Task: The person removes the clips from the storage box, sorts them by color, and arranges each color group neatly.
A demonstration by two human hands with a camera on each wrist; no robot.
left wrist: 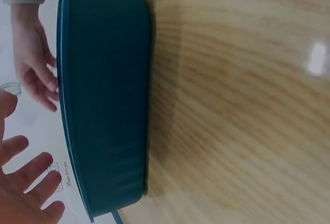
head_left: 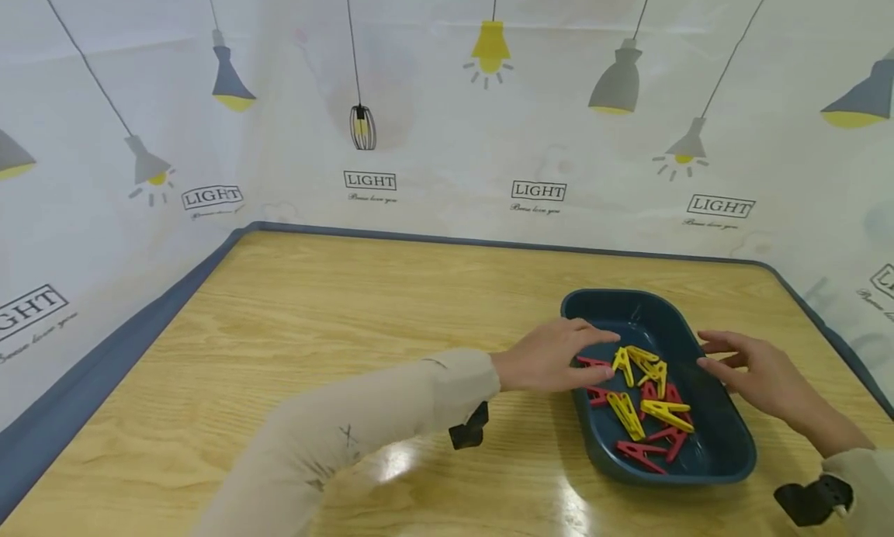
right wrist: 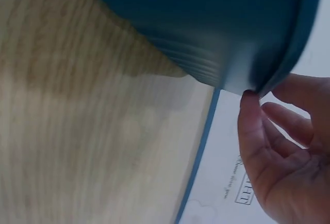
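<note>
A dark blue plastic basin point(head_left: 733, 452) stands on the wooden table, with several yellow clothespins point(head_left: 625, 415) and red clothespins point(head_left: 641, 455) lying loose inside. My left hand point(head_left: 548, 358) reaches over the basin's left rim, fingers extended above the clothespins. Seen from the left wrist, that hand point(left wrist: 26, 183) holds nothing, its fingers spread apart from the rim. On the opposite side, my right hand point(head_left: 768, 378) is at the right rim with loosely bent fingers. In the right wrist view its fingertips point(right wrist: 251, 100) come right up to the rim's outer edge.
The wooden table point(head_left: 335, 304) stretches left of the basin. A white backdrop sheet point(head_left: 433, 133) printed with hanging lamps rises behind and at both sides. Its blue border point(head_left: 433, 240) runs along the table's far edge. Black wrist cameras point(head_left: 469, 427) sit on both sleeves.
</note>
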